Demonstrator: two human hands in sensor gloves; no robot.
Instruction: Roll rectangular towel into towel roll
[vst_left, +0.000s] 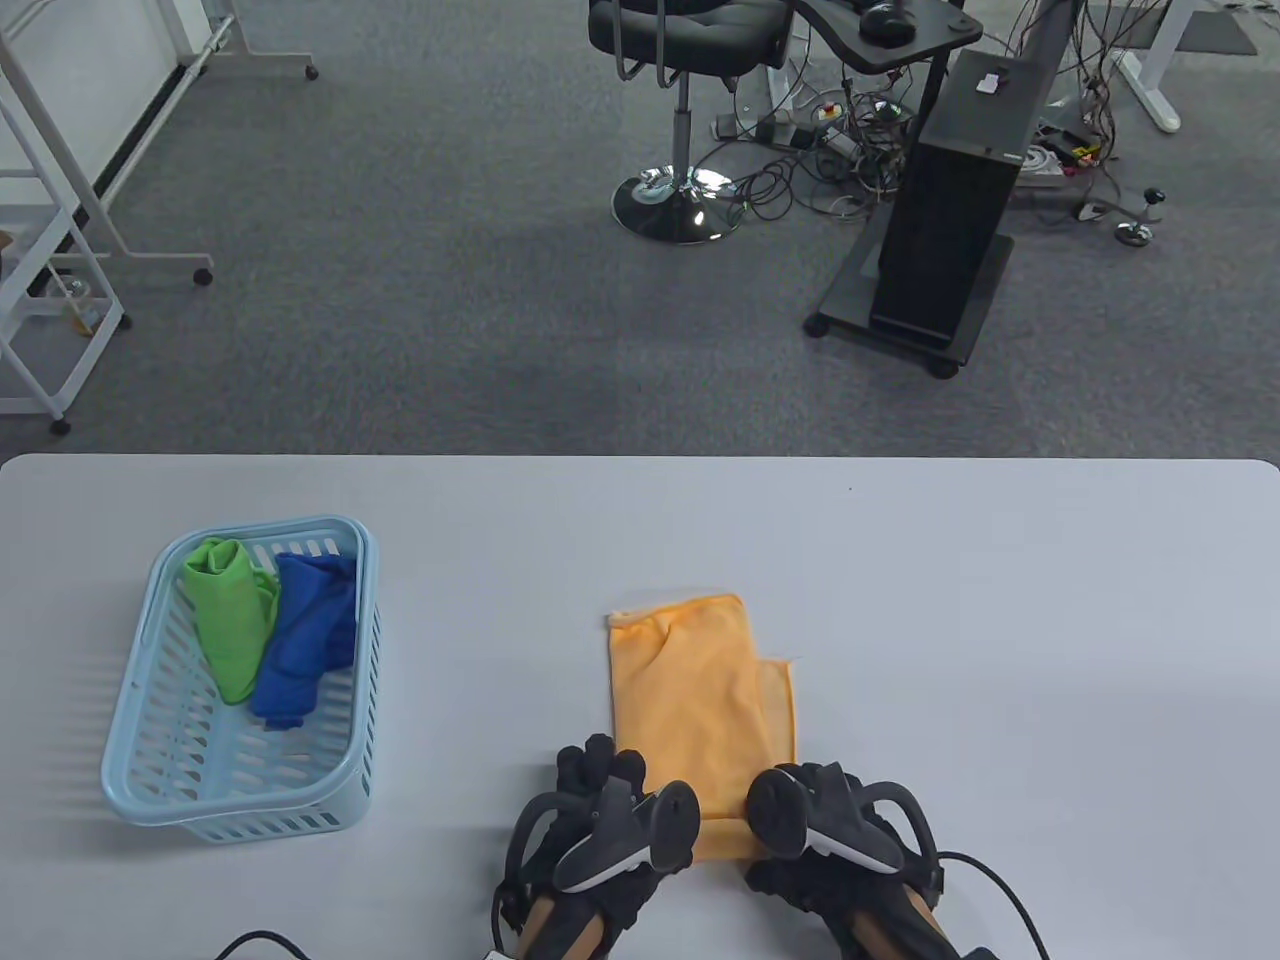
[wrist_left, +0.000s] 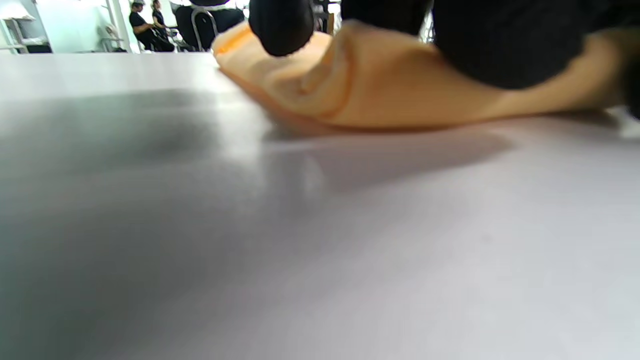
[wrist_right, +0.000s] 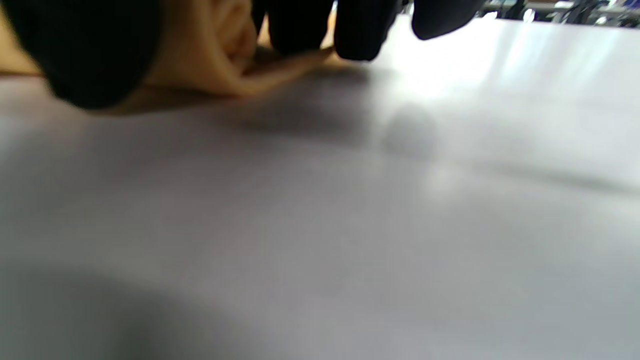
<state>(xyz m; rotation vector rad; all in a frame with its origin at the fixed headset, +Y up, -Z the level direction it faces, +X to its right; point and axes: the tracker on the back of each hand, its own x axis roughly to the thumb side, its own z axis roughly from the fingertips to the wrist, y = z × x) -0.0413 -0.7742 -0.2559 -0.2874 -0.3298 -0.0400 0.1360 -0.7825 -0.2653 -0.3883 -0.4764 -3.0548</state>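
Plainly, the orange towel (vst_left: 690, 690) lay flat as a folded strip near the middle of the bench's (vst_left: 1000, 620) near edge, its long axis running away from the person — a layout that suits rolling from the near end towards the far edge. Both hands sat at that near end. The left hand (vst_left: 600, 810) was at the near left corner of the cloth and the right hand (vst_left: 830, 820) at the near right corner, so the roll would likely start evenly across the width. In the wrist views each grip was clamped on the towel: gloved fingers (wrist_left: 280, 25) curled over a raised hump of fabric, thumb below, the first turn apparently just being formed. A lower layer stuck out on the strip's right side — probably a slightly uneven fold. Towards the bench's left edge stood a pale blue basket (vst_left: 150, 790) holding a green towel (vst_left: 230, 620) and a blue towel (vst_left: 305, 640), both loosely rolled, presumably finished pieces.
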